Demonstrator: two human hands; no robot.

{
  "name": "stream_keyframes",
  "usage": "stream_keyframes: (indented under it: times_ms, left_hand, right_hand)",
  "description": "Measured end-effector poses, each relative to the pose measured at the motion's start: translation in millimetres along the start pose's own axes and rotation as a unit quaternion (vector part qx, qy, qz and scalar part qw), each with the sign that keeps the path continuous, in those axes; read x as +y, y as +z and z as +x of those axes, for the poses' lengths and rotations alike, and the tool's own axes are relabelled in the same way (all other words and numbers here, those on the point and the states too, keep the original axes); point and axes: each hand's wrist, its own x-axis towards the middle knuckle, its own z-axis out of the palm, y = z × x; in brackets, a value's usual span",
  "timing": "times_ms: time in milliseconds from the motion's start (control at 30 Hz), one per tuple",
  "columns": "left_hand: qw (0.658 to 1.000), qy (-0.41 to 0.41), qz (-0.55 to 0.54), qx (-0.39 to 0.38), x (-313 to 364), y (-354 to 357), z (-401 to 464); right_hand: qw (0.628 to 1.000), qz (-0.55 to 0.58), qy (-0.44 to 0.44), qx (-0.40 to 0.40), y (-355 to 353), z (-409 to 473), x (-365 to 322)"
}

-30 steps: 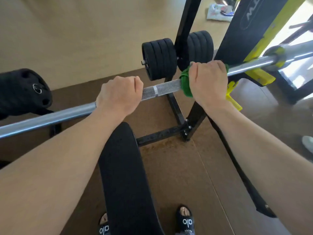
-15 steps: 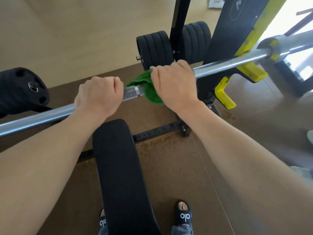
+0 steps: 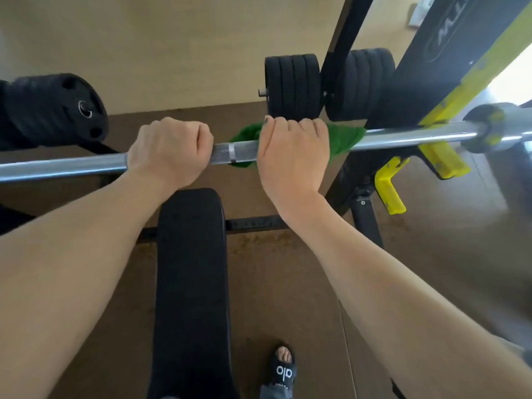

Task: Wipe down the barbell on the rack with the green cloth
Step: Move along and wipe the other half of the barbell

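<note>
Two hands grip one bar [image 3: 408, 136]: the left hand [image 3: 169, 152] curls bare around it, and the right hand [image 3: 290, 156] curls around it over one green cloth [image 3: 344, 138], which wraps the bar and shows on both sides of that hand. One bench [image 3: 191, 272] runs under the bar, two stacks of black plates [image 3: 292, 86] hang beyond it, two yellow hooks [image 3: 388, 188] sit under its right end, and one sandalled foot [image 3: 283, 368] stands right of the bench. Since half a second ago the right hand and cloth have slid right along the bar, leaving more knurled steel bare between the hands. Right of the cloth, smooth bar runs free up to the collar [image 3: 486, 128].
</note>
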Motion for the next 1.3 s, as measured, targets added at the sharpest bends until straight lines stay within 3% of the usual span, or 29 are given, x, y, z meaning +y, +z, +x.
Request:
stream_keyframes:
  times_ms: [167, 333, 400, 500, 633, 800, 933, 1033, 1167, 1300]
  left_hand:
    - [0.999, -0.028, -0.008, -0.018, 2.5, -5.3, -2.1]
    - [0.999, -0.04, -0.012, -0.024, 3.6, -6.1, -1.2]
    - [0.999, -0.042, -0.012, -0.017, 4.7, -4.4, -0.3]
    - [0.999, -0.045, -0.014, -0.012, 4.8, -2.1, -0.8]
    - [0.999, -0.034, -0.011, -0.012, 5.7, -3.5, -0.5]
    - [0.999, -0.045, -0.011, -0.015, 1.2, -1.6, -1.2]
    - [0.999, -0.047, 0.001, -0.001, 1.0, 3.3, -0.6]
    - [0.999, -0.042, 0.013, 0.005, 4.7, 3.5, -0.2]
    - [1.0, -0.027, 0.009, 0.009, 3.9, 3.2, -1.8]
    - [1.0, -0.025, 0.006, 0.013, 3.9, 3.2, -2.1]
  right_hand:
    - [0.982, -0.062, -0.175, -0.042, -9.9, 12.2, 36.3]
    - [0.993, -0.103, -0.049, 0.014, -13.7, 24.1, 136.4]
    - [0.992, -0.123, -0.004, 0.037, -8.4, 21.2, 126.3]
    - [0.994, -0.088, 0.011, 0.062, 0.6, 15.9, 55.4]
    - [1.0, -0.017, -0.018, -0.007, 0.5, 3.8, 6.1]
    - [0.982, -0.08, -0.163, -0.053, -10.1, 21.2, 59.8]
    - [0.993, -0.113, -0.039, -0.008, -18.1, 25.8, 128.3]
    - [0.992, -0.125, 0.017, 0.01, -9.4, 21.4, 99.9]
    - [0.998, -0.062, -0.008, 0.01, 0.3, 10.1, 28.2]
    - [0.995, -0.064, -0.072, -0.038, -4.4, 11.1, 30.5]
